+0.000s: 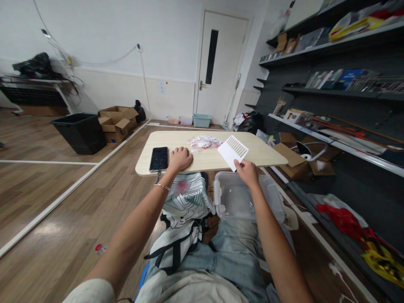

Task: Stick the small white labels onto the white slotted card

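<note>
My right hand (247, 172) is closed on the lower corner of a white card with a row of slots (233, 150), holding it tilted above the near edge of a small light wooden table (268, 153). My left hand (179, 158) rests on the tabletop with its fingers curled under, next to a black phone (159, 158) lying flat with a cable at its near end. A pile of small white and pink paper pieces (204, 142) lies on the table beyond both hands. A clear plastic bin (243, 195) sits on my lap under the right hand.
A black tub (80, 131) and open cardboard boxes (117, 121) stand on the wood floor at left. Dark shelves (341, 92) crammed with goods line the right wall, with a box (299, 158) and bags below. A white door (217, 67) is behind the table.
</note>
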`<state>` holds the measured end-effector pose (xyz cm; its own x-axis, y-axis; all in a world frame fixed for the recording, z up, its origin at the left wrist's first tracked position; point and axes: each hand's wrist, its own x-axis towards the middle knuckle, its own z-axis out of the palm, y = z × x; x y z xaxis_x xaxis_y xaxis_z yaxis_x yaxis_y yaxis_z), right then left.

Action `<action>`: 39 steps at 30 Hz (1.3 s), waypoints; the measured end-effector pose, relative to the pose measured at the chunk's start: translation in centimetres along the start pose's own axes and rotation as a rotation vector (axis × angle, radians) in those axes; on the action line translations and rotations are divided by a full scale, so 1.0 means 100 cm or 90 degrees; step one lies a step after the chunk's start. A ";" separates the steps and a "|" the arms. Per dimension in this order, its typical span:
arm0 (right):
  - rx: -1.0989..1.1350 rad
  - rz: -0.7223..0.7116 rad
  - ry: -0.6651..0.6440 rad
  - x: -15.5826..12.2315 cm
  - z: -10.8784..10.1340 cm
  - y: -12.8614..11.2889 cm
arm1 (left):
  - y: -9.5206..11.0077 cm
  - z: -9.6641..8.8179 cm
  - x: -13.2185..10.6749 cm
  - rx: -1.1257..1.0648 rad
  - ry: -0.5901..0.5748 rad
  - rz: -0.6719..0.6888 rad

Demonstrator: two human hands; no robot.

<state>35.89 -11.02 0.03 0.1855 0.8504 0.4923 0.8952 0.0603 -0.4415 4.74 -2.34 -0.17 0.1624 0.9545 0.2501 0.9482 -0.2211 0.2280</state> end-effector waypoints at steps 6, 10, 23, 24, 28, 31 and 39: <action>-0.062 0.007 -0.002 -0.003 -0.002 -0.004 | 0.000 -0.001 -0.001 0.003 -0.001 0.001; -0.080 0.016 -0.005 -0.006 -0.003 -0.008 | 0.000 -0.002 -0.001 -0.006 -0.004 0.004; -0.021 0.005 -0.007 0.003 0.001 0.005 | 0.000 -0.001 -0.001 0.001 0.003 0.003; -0.012 0.004 -0.008 0.004 0.001 0.007 | 0.000 -0.001 -0.001 0.000 0.005 0.003; 0.027 0.001 -0.007 0.007 0.003 0.012 | 0.000 -0.001 -0.001 -0.002 0.003 -0.003; 0.063 0.004 -0.012 0.008 0.005 0.013 | 0.000 -0.001 0.000 -0.004 0.002 -0.005; 0.104 0.007 -0.029 0.012 0.009 0.014 | -0.001 0.000 0.000 -0.004 0.004 0.000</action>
<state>36.98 -9.49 -0.66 0.1737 0.8741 0.4536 0.8143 0.1315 -0.5653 4.69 -2.34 -0.20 0.1599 0.9533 0.2562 0.9465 -0.2218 0.2346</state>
